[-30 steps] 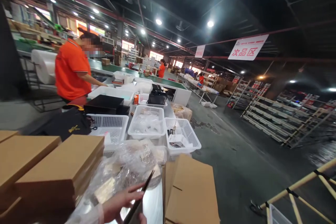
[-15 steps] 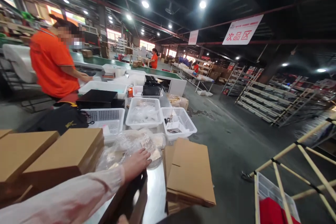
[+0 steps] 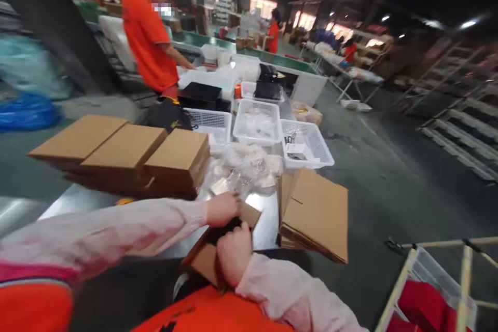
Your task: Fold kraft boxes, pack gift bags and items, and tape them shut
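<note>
Close to my body, at the table's near edge, a small brown cardboard box (image 3: 205,262) stands tilted with its dark inside partly showing. My left hand (image 3: 223,209) is closed at the far part of the box, beside a raised flap. Lower and nearer, my right hand (image 3: 235,253) has its fingers curled over the box's near side. Both hands hide much of the box, so its contents cannot be made out. Just beyond the left hand lies a heap of clear plastic bags (image 3: 243,168) with pale items inside.
Stacks of flat brown cartons (image 3: 177,150) line the left side, and another cardboard stack (image 3: 317,212) lies at the right edge. White baskets (image 3: 307,140) stand farther back. A co-worker in orange (image 3: 146,36) works at the far left. A pole-frame cart (image 3: 399,285) is at lower right.
My left hand has left the plastic bags and come back to the box. My right hand has come up into view and grips the box too. The view has turned left and downward.
</note>
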Demonstrator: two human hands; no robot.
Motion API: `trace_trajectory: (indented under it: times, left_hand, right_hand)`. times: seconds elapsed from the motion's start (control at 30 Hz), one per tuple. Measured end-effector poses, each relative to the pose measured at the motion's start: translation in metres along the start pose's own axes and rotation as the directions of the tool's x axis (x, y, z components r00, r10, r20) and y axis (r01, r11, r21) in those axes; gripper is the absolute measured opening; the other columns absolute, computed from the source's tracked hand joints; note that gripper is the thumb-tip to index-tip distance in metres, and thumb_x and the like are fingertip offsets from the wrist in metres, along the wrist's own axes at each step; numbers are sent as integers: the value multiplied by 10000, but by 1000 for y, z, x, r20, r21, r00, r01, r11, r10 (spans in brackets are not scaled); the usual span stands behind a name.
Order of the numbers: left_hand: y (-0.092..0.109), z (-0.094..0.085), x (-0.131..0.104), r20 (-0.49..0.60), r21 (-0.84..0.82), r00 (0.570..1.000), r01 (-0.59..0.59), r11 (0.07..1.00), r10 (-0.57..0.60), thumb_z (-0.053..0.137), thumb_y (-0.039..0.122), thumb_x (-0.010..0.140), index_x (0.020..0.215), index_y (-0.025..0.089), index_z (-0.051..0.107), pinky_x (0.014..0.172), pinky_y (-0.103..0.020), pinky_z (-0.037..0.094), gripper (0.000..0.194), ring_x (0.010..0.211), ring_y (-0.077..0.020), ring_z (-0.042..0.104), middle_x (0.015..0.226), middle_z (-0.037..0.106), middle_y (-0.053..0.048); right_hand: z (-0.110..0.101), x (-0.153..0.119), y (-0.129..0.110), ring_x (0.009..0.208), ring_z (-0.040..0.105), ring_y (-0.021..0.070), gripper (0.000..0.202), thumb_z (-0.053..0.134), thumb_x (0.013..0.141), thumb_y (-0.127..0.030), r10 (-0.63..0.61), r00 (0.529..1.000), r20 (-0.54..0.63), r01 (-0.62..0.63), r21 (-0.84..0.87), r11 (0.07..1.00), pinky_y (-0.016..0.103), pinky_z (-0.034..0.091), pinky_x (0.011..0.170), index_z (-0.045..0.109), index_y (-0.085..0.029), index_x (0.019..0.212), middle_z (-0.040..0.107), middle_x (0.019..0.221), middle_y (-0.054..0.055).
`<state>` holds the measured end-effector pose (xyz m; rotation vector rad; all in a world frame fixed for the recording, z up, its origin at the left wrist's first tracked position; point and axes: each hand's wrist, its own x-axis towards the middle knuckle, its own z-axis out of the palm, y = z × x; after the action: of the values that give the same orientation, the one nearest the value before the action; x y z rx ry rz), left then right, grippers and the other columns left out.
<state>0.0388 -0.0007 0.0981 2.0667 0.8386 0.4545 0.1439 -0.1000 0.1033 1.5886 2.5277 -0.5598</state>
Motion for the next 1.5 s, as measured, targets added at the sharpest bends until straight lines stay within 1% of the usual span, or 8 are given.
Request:
trace_trajectory:
  times: [0.17,0.33,0.53,0.7,0.87,1.0,1.27,1.5]
  left_hand:
    - [-2,47,27,-2,1,990,-138,990,138,530,99,798,888,171,668,1182,-529,194,180,1156,-272,538,1076,675,-127]
    - [-18,54,43,-255,-773,925,-19,634,-282,554,101,774,1089,168,602,1147,-489,328,325,1200,-233,564,1179,649,-113]
    - [-48,1,18,-239,-884,893,-38,466,-382,589,338,809,1079,128,574,1018,-430,484,342,1059,-247,681,1018,705,-153]
    - [-102,-31,-102,-487,-523,566,420,741,-665,485,388,886,1115,123,626,840,-362,553,378,890,-226,707,973,720,-125]
    - [-148,-36,-211,-652,-290,196,828,479,-732,563,222,822,1162,98,621,998,-429,440,366,1123,-311,584,1100,665,-167]
    - [-171,-22,-231,-677,-130,97,960,248,-730,617,221,815,1402,50,468,988,-472,402,629,1158,-393,545,1290,553,-246]
    - [-152,-26,-272,-555,212,283,957,196,-783,474,285,917,1474,95,439,999,-463,411,590,1042,-355,640,1034,713,-193]
    - [-19,-117,-254,-243,113,683,726,679,-689,746,534,663,1460,250,484,945,-325,532,885,1195,-311,619,1409,597,-50]
  right_hand:
    - [-1,-22,28,707,641,189,363,710,812,-528,-417,908,-38,419,84,904,337,421,706,703,-181,707,721,731,51]
    - [17,6,34,927,607,265,624,571,791,-728,-725,681,-102,722,-69,688,434,430,840,696,-164,1026,720,954,102]
    - [13,33,9,1401,328,359,787,506,891,-657,-620,782,70,623,-46,781,620,173,1155,384,-168,1496,472,1500,134]
    - [10,23,-4,1493,146,388,610,440,968,-438,-471,877,94,468,57,882,722,5,1159,328,-257,1540,313,1609,34]
    - [12,44,-18,1461,261,396,606,471,949,-365,-583,797,156,584,47,811,666,82,1193,386,-178,1519,358,1580,119]
    - [20,56,-33,1474,251,377,636,475,953,-358,-699,693,174,702,59,710,590,164,1211,369,-78,1515,296,1587,200]
    - [26,57,-20,1482,260,313,571,436,965,-307,-774,624,107,777,27,629,499,181,1228,434,-15,1455,331,1565,218]
    - [38,61,-23,1451,328,285,540,495,947,-317,-782,623,-4,782,-39,623,471,222,1217,487,-54,1419,414,1536,170]
